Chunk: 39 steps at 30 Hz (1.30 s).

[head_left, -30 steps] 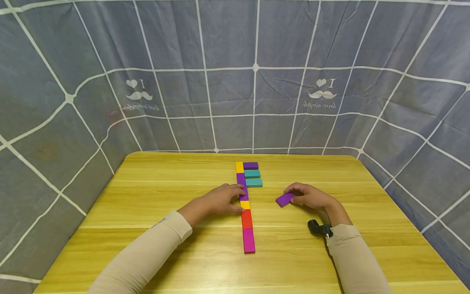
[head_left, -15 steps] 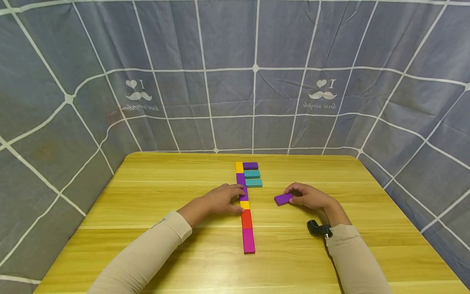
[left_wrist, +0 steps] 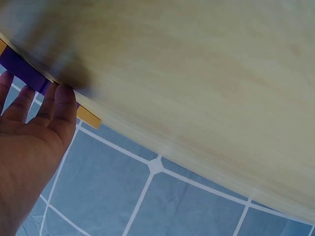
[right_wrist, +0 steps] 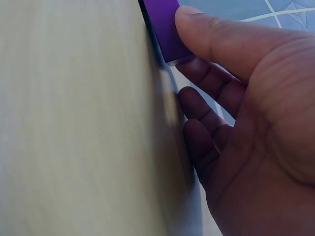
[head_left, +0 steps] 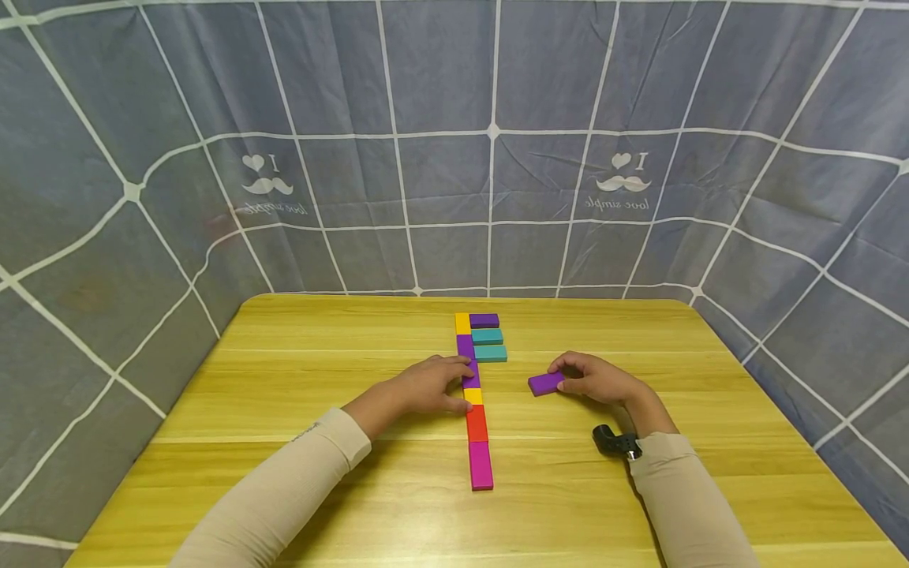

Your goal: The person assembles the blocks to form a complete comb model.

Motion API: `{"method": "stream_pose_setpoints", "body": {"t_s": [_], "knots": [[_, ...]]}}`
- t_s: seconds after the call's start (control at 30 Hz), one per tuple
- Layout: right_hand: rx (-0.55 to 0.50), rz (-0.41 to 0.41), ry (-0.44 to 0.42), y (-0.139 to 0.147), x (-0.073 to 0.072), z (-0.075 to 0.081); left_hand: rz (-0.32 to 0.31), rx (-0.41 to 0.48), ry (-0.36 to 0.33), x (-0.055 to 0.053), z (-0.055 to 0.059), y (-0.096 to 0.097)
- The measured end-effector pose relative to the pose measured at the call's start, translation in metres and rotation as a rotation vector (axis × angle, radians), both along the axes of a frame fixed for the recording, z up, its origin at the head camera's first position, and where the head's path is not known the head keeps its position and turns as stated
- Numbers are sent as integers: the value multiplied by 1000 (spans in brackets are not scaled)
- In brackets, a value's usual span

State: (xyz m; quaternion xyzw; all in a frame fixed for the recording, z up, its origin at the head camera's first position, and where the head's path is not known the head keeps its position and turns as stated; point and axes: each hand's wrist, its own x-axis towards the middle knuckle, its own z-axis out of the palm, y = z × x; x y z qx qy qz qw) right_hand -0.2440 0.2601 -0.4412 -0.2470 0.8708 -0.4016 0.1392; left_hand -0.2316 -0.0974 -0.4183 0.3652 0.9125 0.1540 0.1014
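Observation:
My right hand (head_left: 600,380) pinches one end of a loose purple block (head_left: 545,384), its thumb on the near side; in the right wrist view the thumb lies against the purple block (right_wrist: 170,29). To the left, my left hand (head_left: 431,384) rests with spread, slightly bent fingers at a straight row of flat blocks. Its fingertips touch a purple block (head_left: 472,377) in that row, and its thumb tip is near the seam of a small yellow block (head_left: 473,396) and a red block (head_left: 477,424). The left wrist view shows the fingers (left_wrist: 64,105) along the row's side.
A magenta block (head_left: 480,465) ends the row nearest me; a yellow block (head_left: 463,323) ends it at the far side. Branching right are a dark purple block (head_left: 484,320) and two teal blocks (head_left: 488,337). A grey checked curtain (head_left: 454,181) surrounds the wooden table (head_left: 319,339).
The purple block in my right hand has moved slightly left and turned to lie more nearly crosswise. My left hand has stayed in place.

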Motion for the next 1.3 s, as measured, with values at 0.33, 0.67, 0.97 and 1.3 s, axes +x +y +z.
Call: {"method": "stream_pose_setpoints", "body": {"t_s": [0.33,0.67,0.97,1.3], "knots": [[7,10,12,-2,1,-1,3,-9,0,1,0,0],[20,-21,31,-10,5,1,15,-24,-8,0,-3,-1],[27,-44,42,-17,6,2,14,-10,-11,2,-2,-2],[28,-17,59,-28,4,3,1,-12,-2,2,-3,-2]]}}
